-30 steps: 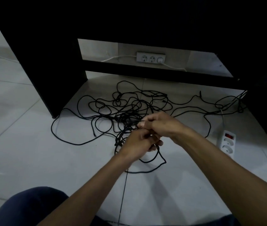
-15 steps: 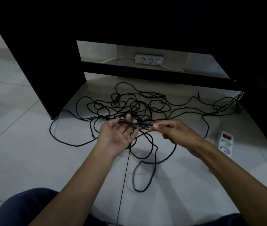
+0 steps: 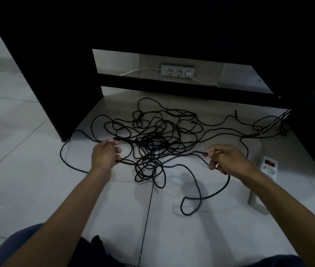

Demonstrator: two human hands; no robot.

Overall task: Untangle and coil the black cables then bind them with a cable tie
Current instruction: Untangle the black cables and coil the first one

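Black cables (image 3: 158, 143) lie in a dense tangle on the tiled floor (image 3: 27, 180) in front of a dark desk (image 3: 56, 74), with single strands running off toward the left and the right. Both forearms reach forward from the bottom of the view and spread apart, one to each side of the knot.

Left hand (image 3: 104, 156): back of the hand toward the camera, fingers curled round cable strands — one strand leaves at the fingertips above, another at the heel below, both leading into the tangle.

Right hand (image 3: 227, 158): held at about the same height, thumb and forefinger pinching a cable near its end, the remaining fingers curled. A strand drops from this hand and forms a loose loop on the floor nearer the camera.

Between the hands the held strands run raised above the floor.

White power strip (image 3: 264, 176) with a red switch — on the floor just beside the right wrist. A second socket strip (image 3: 177, 70) lies behind the desk's lower crossbar.
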